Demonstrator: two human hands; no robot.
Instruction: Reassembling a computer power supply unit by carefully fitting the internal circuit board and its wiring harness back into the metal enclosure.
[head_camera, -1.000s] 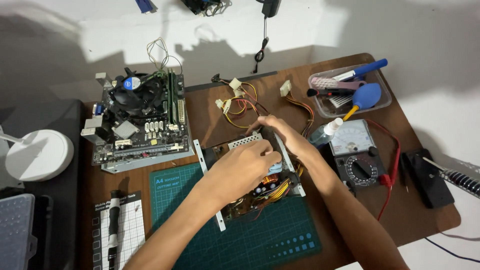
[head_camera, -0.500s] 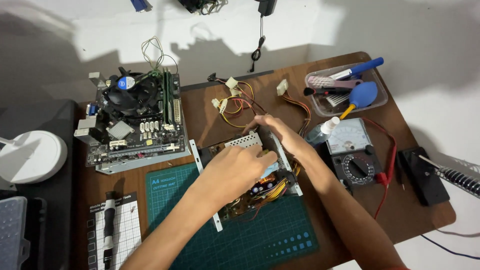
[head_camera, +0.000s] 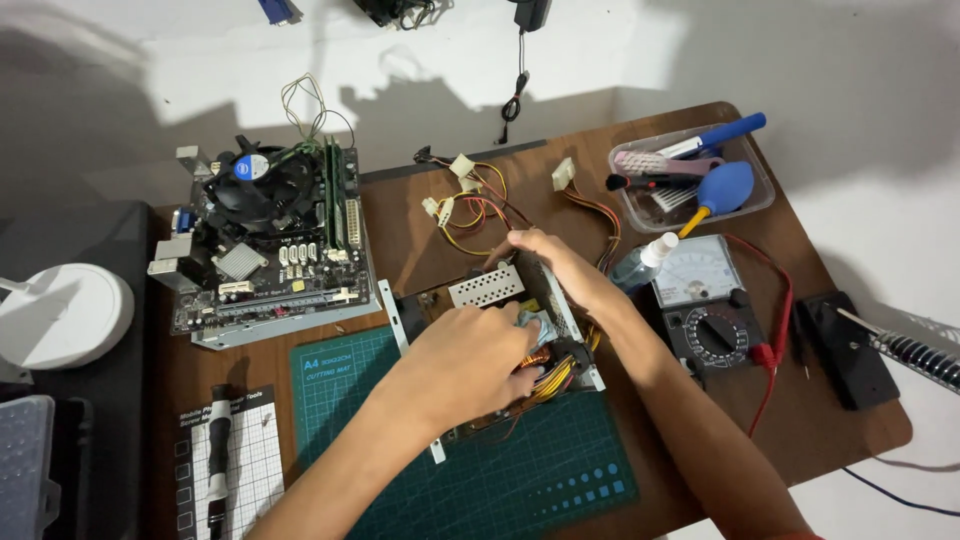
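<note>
**Hands settling deeper into the opened power supply**

Since a second ago, the left hand (head_camera: 470, 360) is sliding right, its grip closing on a small cloth (head_camera: 535, 325) inside the power supply (head_camera: 500, 340) mid-desk, while the right hand (head_camera: 560, 268) is clasping its far wall; multimeter (head_camera: 705, 305) lying right.

Both hands (head_camera: 500, 345) inside opened power supply (head_camera: 500, 330), wiping cloth (head_camera: 537, 325).

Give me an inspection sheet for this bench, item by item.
Surface: brown wooden table with green cutting mat.
Job's things: opened metal power supply box partly on the mat.
Clutter: green motherboard with black fan, grey analogue multimeter, clear plastic tool tray.
Grippers: left hand presses a small cloth inside the box; right hand grips its rim.
Cables: red, yellow and black wire bundle.
Surroundings: white wall.
</note>
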